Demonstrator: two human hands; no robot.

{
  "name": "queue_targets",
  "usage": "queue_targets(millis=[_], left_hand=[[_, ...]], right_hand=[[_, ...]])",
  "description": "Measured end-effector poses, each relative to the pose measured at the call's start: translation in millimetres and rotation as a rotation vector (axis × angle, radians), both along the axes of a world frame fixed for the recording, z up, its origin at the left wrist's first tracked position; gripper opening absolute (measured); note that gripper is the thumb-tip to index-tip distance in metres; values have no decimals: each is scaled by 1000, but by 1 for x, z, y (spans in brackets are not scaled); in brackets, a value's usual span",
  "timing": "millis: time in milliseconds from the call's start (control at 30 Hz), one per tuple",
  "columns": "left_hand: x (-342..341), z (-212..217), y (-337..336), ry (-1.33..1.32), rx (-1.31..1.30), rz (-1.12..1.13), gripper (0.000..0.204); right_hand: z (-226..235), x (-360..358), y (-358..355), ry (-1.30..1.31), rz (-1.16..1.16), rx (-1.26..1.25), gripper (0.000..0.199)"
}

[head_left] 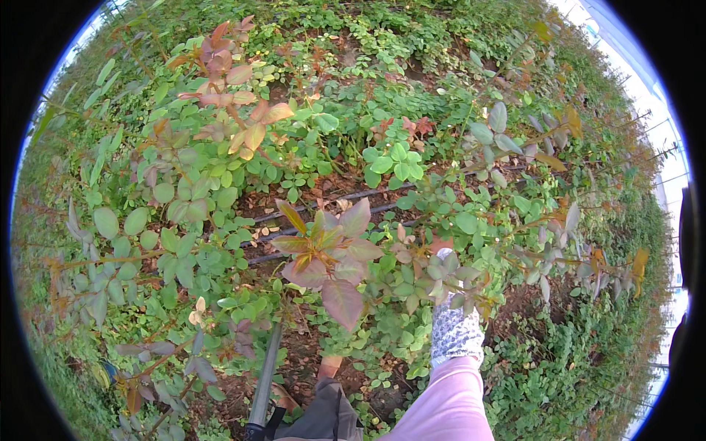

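Observation:
My right arm, in a pink sleeve [448, 404], reaches forward into rose-like bushes. A grey-and-white knitted glove covers my right hand [456, 327]. Leaves [435, 273] lie across its fingers, so what they hold, if anything, is hidden. A pale patch shows through the foliage just beyond the glove. Left of the hand, close to the camera, rises a shoot with reddish-purple leaves [327, 253]. My left hand is out of sight.
A grey pole [265, 375] slants up from the lower edge beside my dark trouser leg [323, 413]. Thin dark irrigation lines [360, 195] run across the soil between the plants. Tall reddish shoots [220, 70] stand at far left. Dry leaves and brown soil [301, 353] show below.

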State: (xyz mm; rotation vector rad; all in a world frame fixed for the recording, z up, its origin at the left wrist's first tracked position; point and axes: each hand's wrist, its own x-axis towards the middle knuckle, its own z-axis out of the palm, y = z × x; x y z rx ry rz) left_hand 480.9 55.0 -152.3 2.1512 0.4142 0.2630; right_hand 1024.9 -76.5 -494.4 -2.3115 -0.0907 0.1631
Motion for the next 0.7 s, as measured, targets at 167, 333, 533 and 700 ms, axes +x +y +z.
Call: queue_targets(millis=[167, 333, 533, 700], left_hand=[[-8, -6, 2, -54, -38, 45, 17], [-14, -4, 3, -35, -11, 89, 18], [-22, -1, 14, 84, -88, -29, 19], [-17, 1, -13, -136, -34, 246, 10]], right_hand=[[3, -11, -15, -30, -27, 12, 18], [16, -23, -30, -103, -79, 52, 17], [38, -43, -66, -251, -201, 151, 18], [54, -77, -121, -132, -337, 74, 16]])
